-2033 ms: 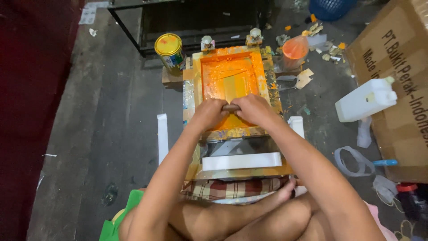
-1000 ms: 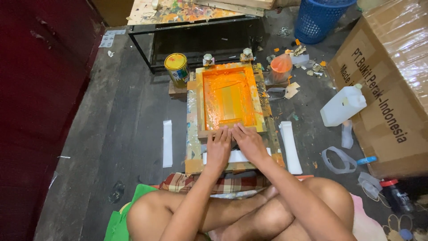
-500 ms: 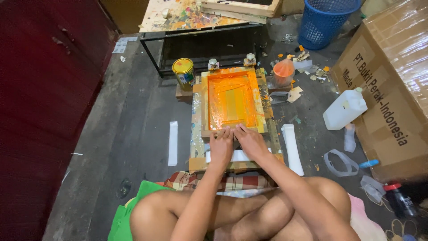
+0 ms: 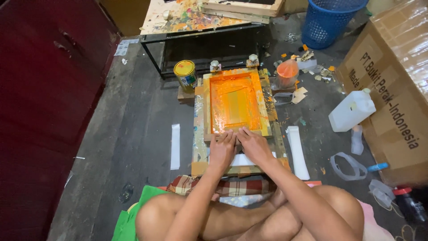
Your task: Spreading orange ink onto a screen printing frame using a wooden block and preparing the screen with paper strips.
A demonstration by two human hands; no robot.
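Two hands rest side by side on the near edge of a wooden screen-printing frame [image 4: 235,105], seen from the head camera. The left hand [image 4: 221,149] and the right hand [image 4: 253,145] lie with fingers pressing down at the frame's lower bar; whether they grasp a tool under the fingers, I cannot tell. The frame lies flat on a board on the dark floor, just in front of the person's crossed legs, and its mesh is covered with orange ink. A yellow-lidded paint can [image 4: 185,74] stands beside its far left corner, a white jug [image 4: 351,110] well apart to the right.
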